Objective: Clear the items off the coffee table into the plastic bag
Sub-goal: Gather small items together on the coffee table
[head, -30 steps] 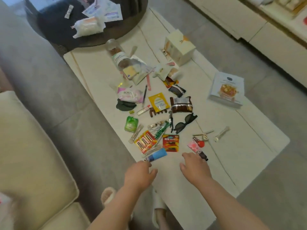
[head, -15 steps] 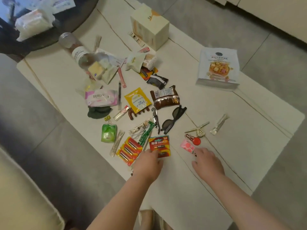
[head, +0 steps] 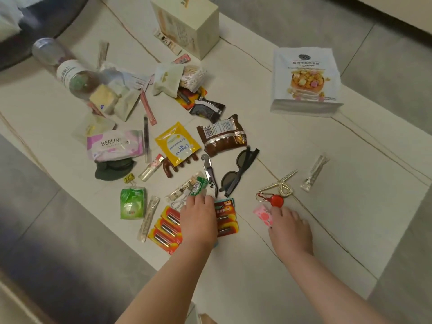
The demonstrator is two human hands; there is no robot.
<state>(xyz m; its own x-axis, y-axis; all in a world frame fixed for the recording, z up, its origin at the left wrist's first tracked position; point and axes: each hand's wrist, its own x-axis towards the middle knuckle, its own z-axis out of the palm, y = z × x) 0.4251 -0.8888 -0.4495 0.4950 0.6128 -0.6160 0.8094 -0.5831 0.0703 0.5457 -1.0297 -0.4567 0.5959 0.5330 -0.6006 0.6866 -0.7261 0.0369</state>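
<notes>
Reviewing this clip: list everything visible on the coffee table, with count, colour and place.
Cream cardboard box: one, far centre.
White snack pouch: one, far right.
Clear plastic bottle: one, lying far left.
Pink-white tissue pack: one, left.
Yellow sachet: one, centre.
Brown snack packet: one, centre.
Black sunglasses: one, centre.
Corkscrew: one, beside the sunglasses.
Green packet: one, near left.
Red-orange battery packs: two, near edge.
Red round keyring: one, near right.
Left hand: on the battery packs.
Right hand: touching a pink packet.
</notes>
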